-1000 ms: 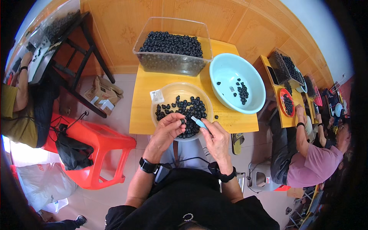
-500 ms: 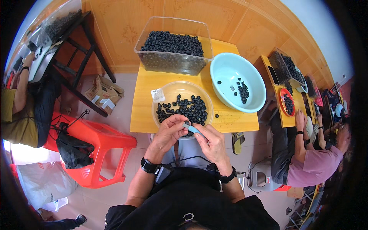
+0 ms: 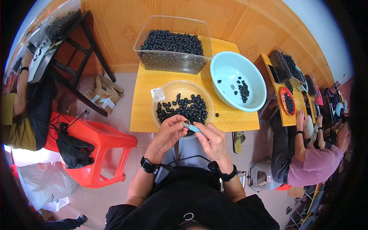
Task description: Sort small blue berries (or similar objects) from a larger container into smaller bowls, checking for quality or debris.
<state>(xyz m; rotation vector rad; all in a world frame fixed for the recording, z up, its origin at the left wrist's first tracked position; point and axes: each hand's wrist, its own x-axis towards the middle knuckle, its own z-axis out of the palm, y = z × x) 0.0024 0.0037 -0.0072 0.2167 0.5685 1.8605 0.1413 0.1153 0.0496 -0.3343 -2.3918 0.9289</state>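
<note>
My right hand (image 3: 213,140) is closed round the light blue handle of a small knife (image 3: 194,128), whose short grey blade points left. The fingertips of my left hand (image 3: 168,133) pinch a small black round piece, mostly hidden, and the blade lies against it. Both hands are over the near rim of a shallow clear round tub (image 3: 156,96), which holds many black round pieces (image 3: 197,106), some showing a hole. To the right, a light blue basin (image 3: 226,65) contains a smaller group of the same pieces.
A deep clear bin (image 3: 168,63) heaped with black pieces stands at the back of the yellow table (image 3: 234,122). One loose piece (image 3: 217,115) lies beside the tub. A red stool (image 3: 111,142) is at left; co-workers sit left and right (image 3: 312,165).
The knife has turned slightly in my right hand, and more of its grey blade shows. My left hand keeps its place. The co-worker at left has shifted an arm.
</note>
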